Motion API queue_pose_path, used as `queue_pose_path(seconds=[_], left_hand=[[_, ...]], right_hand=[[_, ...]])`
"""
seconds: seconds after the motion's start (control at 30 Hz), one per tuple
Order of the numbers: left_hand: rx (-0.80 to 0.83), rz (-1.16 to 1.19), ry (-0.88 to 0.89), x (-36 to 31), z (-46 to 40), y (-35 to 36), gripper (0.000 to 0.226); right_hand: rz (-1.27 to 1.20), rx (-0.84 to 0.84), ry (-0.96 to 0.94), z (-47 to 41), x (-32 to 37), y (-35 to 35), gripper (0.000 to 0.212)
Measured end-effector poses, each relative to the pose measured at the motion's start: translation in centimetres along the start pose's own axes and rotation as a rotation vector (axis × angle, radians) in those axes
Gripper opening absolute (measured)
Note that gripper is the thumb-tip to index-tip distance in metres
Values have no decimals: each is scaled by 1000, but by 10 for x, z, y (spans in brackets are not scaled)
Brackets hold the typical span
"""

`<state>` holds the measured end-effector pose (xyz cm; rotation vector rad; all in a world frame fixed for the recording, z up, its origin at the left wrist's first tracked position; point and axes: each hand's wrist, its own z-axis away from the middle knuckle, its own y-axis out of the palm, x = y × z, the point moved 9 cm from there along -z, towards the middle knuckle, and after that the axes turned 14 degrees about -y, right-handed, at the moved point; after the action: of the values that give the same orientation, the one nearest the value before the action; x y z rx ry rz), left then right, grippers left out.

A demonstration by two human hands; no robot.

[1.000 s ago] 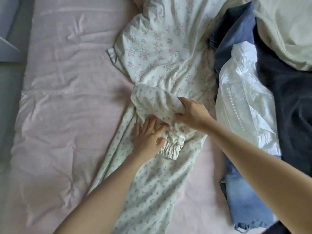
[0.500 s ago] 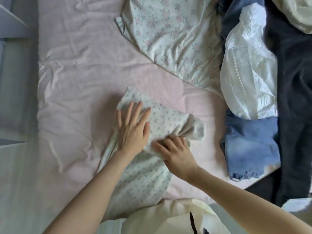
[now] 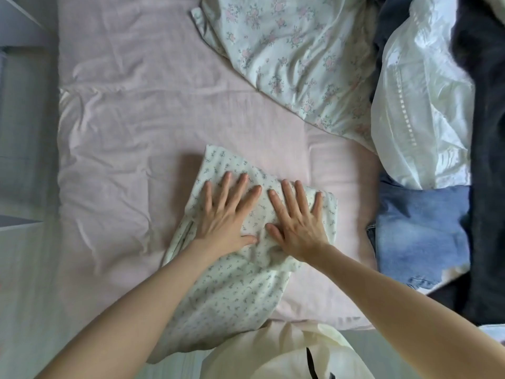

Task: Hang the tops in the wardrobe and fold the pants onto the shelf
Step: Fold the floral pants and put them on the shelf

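Pants (image 3: 232,291), partly folded, lie on the pink bed (image 3: 131,149) under both my palms: left hand (image 3: 226,214) and right hand (image 3: 295,222) flat, fingers straight, pressing the fold and gripping nothing. Lift off carelessly and I judge the soft cloth may spring open; the end hanging over the bed's edge could drag it.

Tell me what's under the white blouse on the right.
The white blouse lies partly over blue jeans, which stick out below it, and against a dark garment. How far the jeans run beneath it is covered.
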<state>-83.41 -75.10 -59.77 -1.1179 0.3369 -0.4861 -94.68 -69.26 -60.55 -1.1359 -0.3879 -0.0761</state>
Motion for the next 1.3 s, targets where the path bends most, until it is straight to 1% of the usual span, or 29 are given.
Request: queue_pose_path(seconds=[0.1, 0.17, 0.27, 0.33, 0.4, 0.47, 0.5, 0.6, 0.67, 0.7, 0.77, 0.87, 0.93, 1.03, 1.1, 1.23, 1.3], left_hand=[[211, 14, -80, 9, -13, 34, 130], [305, 59, -130, 12, -21, 50, 130], [367, 77, -159, 14, -30, 59, 130], [369, 76, -165, 14, -32, 61, 130], [332, 77, -184, 15, -31, 58, 131], [241, 89, -193, 11, -21, 47, 131], [164, 93, -194, 8, -12, 39, 132], [-33, 181, -197, 1, 20, 20, 121], [-74, 211, -210, 1, 38, 17, 115], [-88, 227, -218, 2, 43, 15, 114], [-90, 260, -229, 2, 48, 11, 114], [-57, 289, -208, -1, 50, 7, 109], [-69, 312, -208, -2, 47, 0, 104], [-131, 368, -213, -4, 35, -26, 100], [-186, 394, -181, -10, 18, -54, 93], [-333, 437, -161, -15, -21, -118, 68], [-436, 433, -170, -13, -33, -146, 52]], right_hand=[[35, 75, 0, -11, -12, 21, 69], [47, 116, 8, -17, -17, 27, 69], [-12, 152, -15, -26, -20, 24, 67], [-116, 133, 7, -35, -29, 12, 67], [-280, 120, 126, -43, -52, -4, 78], [-438, 222, 226, -46, -70, -9, 91], [-503, 282, 233, -48, -71, -9, 92], [-650, 455, 226, -48, -58, -6, 85], [-689, 525, 189, -45, -41, -1, 70], [-685, 526, 174, -42, -34, 0, 61], [-669, 461, 199, -35, -29, -2, 51], [-699, 292, 263, -26, -32, -13, 39], [-620, 185, 252, -28, -36, -33, 36], [-448, 51, 186, -40, -40, -79, 39], [-323, -67, 150, -47, -47, -122, 39], [72, -310, 71, -54, -62, -198, 38], [260, -321, 75, -54, -66, -203, 39]])
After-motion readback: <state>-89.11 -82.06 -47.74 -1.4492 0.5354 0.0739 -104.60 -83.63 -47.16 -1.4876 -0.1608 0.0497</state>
